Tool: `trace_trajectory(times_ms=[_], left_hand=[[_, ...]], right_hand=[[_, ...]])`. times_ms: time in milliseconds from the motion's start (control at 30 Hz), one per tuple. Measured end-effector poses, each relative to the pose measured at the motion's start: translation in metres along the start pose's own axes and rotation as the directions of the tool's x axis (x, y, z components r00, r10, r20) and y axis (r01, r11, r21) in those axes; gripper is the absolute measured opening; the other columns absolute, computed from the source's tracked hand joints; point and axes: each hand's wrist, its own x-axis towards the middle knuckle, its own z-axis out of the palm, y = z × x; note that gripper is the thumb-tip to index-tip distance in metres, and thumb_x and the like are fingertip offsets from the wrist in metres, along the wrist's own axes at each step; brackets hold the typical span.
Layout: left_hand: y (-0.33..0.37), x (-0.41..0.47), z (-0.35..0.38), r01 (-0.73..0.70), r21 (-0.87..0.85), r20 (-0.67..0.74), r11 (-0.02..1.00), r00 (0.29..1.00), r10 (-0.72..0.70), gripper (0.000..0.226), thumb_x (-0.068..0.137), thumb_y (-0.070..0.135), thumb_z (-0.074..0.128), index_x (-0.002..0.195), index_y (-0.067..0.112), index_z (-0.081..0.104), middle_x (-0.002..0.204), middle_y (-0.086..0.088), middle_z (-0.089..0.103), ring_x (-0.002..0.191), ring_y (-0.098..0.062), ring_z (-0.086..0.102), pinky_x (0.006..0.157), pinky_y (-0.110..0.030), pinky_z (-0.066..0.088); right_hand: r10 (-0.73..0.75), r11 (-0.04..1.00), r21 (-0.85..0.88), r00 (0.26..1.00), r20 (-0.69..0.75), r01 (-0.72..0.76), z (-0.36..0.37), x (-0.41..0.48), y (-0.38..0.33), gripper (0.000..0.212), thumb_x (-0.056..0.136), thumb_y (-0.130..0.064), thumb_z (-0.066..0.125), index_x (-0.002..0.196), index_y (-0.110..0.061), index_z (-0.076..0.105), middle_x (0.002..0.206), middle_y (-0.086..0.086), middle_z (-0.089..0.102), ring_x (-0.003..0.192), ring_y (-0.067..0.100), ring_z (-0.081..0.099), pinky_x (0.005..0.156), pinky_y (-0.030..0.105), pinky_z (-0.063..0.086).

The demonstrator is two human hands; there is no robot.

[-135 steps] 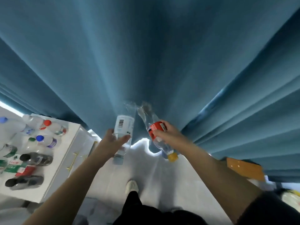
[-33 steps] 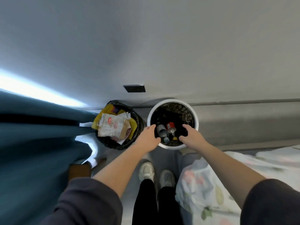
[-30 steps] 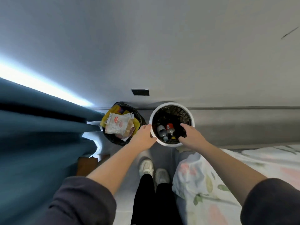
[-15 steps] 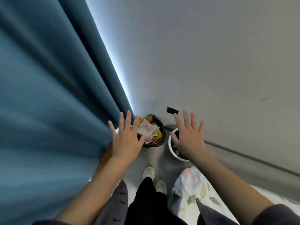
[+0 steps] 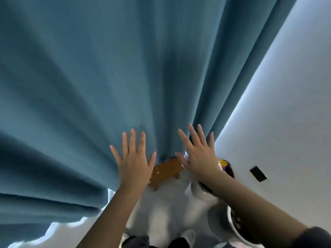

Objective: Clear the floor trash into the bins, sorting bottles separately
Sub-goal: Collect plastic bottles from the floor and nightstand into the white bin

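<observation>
My left hand [image 5: 133, 162] and my right hand [image 5: 198, 156] are both raised in front of me with fingers spread wide, holding nothing. Under my right forearm, the black bin [image 5: 227, 169] with paper and wrapper trash shows only at its far edge. The white-rimmed bin [image 5: 231, 223] lies lower right, mostly hidden by my right arm. No bottles are visible in either bin from here.
A teal curtain [image 5: 107, 77] fills most of the view, hanging to the floor. A small brown wooden stool [image 5: 165, 171] stands at its foot between my hands. A grey wall with a dark socket plate [image 5: 258, 173] is at right. My shoes [image 5: 188, 236] are below.
Both hands dropped their bottles into the white-rimmed bin, then lifted away empty with fingers spread. My view has swung left from the bins to the curtain.
</observation>
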Motion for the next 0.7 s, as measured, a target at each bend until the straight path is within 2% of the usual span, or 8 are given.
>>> trace_trajectory(times_ms=[100,233,300,400,533,700], left_hand=[[-0.07,-0.016,-0.016,0.153,0.012,-0.062,0.988,0.986,-0.152,0.066,0.087,0.052,0.032,0.142,0.017,0.04,0.15,-0.013,0.037,0.141,-0.034,0.029,0.105,-0.068,0.021],[-0.176,-0.052,-0.037,0.352,0.032,-0.11,0.935,0.932,-0.347,0.066,0.086,0.052,0.031,0.14,0.018,0.044,0.15,-0.011,0.038,0.141,-0.032,0.029,0.106,-0.068,0.021],[-0.228,-0.074,-0.044,0.425,0.046,-0.133,0.904,0.9,-0.416,0.066,0.085,0.053,0.032,0.14,0.017,0.045,0.15,-0.011,0.037,0.141,-0.033,0.029,0.106,-0.068,0.02],[-0.296,-0.104,-0.054,0.507,0.065,-0.164,0.86,0.855,-0.492,0.066,0.085,0.052,0.036,0.14,0.017,0.044,0.15,-0.011,0.036,0.141,-0.033,0.029,0.105,-0.068,0.021],[-0.364,-0.141,-0.064,0.622,0.038,-0.195,0.782,0.772,-0.605,0.065,0.083,0.05,0.043,0.138,0.017,0.045,0.149,-0.012,0.038,0.14,-0.034,0.03,0.104,-0.069,0.023],[-0.425,-0.19,-0.073,0.759,0.045,-0.193,0.65,0.645,-0.739,0.066,0.085,0.052,0.032,0.139,0.016,0.045,0.149,-0.013,0.037,0.141,-0.034,0.027,0.105,-0.068,0.022]], right_hand=[[-0.195,0.981,-0.012,0.98,0.025,0.195,0.007,0.021,-0.072,0.069,0.088,-0.056,0.046,0.148,-0.029,0.024,0.157,0.01,0.022,0.145,0.036,0.016,0.111,0.063,0.013],[-0.44,0.896,-0.043,0.897,0.054,0.442,0.021,0.037,-0.188,0.069,0.084,-0.057,0.044,0.144,-0.026,0.035,0.151,0.012,0.035,0.14,0.037,0.031,0.104,0.064,0.031],[-0.518,0.854,-0.015,0.853,0.056,0.52,0.025,0.039,-0.249,0.069,0.083,-0.057,0.046,0.144,-0.026,0.036,0.151,0.012,0.036,0.139,0.037,0.033,0.103,0.064,0.033],[-0.604,0.797,0.038,0.796,0.044,0.603,0.027,0.042,-0.331,0.067,0.082,-0.055,0.036,0.142,-0.025,0.035,0.15,0.013,0.037,0.137,0.038,0.035,0.102,0.064,0.033],[-0.723,0.691,0.064,0.688,0.061,0.72,0.03,0.039,-0.418,0.066,0.084,-0.054,0.037,0.143,-0.025,0.037,0.151,0.012,0.035,0.138,0.037,0.034,0.104,0.063,0.031],[-0.849,0.528,0.073,0.525,0.056,0.846,0.038,0.034,-0.503,0.069,0.082,-0.052,0.053,0.144,-0.026,0.037,0.153,0.01,0.032,0.14,0.035,0.03,0.107,0.06,0.031]])
